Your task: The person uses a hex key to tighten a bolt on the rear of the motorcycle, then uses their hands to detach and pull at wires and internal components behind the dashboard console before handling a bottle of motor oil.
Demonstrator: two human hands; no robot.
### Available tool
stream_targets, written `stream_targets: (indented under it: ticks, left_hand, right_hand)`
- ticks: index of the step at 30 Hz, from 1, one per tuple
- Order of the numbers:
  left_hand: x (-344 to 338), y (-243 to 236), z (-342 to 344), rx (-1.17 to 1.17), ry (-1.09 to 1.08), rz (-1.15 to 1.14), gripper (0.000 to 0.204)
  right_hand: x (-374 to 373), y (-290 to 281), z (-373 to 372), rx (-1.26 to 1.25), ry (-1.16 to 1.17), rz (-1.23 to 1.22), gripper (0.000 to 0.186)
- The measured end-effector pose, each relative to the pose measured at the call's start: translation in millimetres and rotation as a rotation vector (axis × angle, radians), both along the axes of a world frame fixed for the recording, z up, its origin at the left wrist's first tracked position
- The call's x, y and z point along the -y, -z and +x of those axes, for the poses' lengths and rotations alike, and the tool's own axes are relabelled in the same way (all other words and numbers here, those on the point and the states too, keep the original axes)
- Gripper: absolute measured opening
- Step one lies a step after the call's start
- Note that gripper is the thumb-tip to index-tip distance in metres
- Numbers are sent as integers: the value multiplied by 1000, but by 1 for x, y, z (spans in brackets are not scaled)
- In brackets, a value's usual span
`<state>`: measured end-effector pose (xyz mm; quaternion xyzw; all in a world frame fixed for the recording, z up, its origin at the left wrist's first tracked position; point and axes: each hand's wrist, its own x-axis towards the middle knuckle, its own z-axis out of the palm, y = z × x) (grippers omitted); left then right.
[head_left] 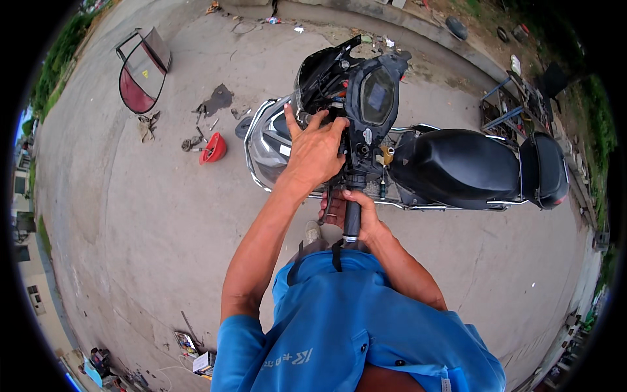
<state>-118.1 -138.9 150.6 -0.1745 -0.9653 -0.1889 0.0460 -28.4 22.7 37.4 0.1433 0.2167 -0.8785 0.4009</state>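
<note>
A black scooter stands on the ground before me, its seat (460,165) to the right and its clear-covered front (269,147) to the left. My left hand (315,151) rests over the uncovered front below the dashboard (377,97). Its fingers are spread, some bent toward the exposed wiring, and what lies under the palm is hidden. My right hand (366,212) is wrapped round the black handlebar grip (352,221), thumb on top. Its fingers reach beneath to the brake lever (330,199). Keys with a yellow tag (388,155) hang beside the steering column.
On the concrete at the left lie a red bowl-shaped container (213,149), scattered metal parts (191,142) and a dark oil stain (219,99). Farther off stands a framed mesh panel (145,72). A metal rack (513,104) stands behind the scooter at the right, by a low kerb (431,32).
</note>
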Motion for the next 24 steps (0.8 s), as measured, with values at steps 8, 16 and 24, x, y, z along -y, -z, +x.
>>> stream_targets:
  ticks: [8, 16, 24]
  left_hand:
    - [12, -3, 37, -111, -6, 72, 63]
    - [34, 0, 107, -158, -139, 351, 52]
    - [43, 34, 151, -72, -316, 392, 50]
  right_hand:
    - [15, -44, 5, 101, 101, -13, 51]
    - [-17, 62, -6, -135, -96, -394, 70]
    - [-2, -2, -1, -43, 15, 0, 54]
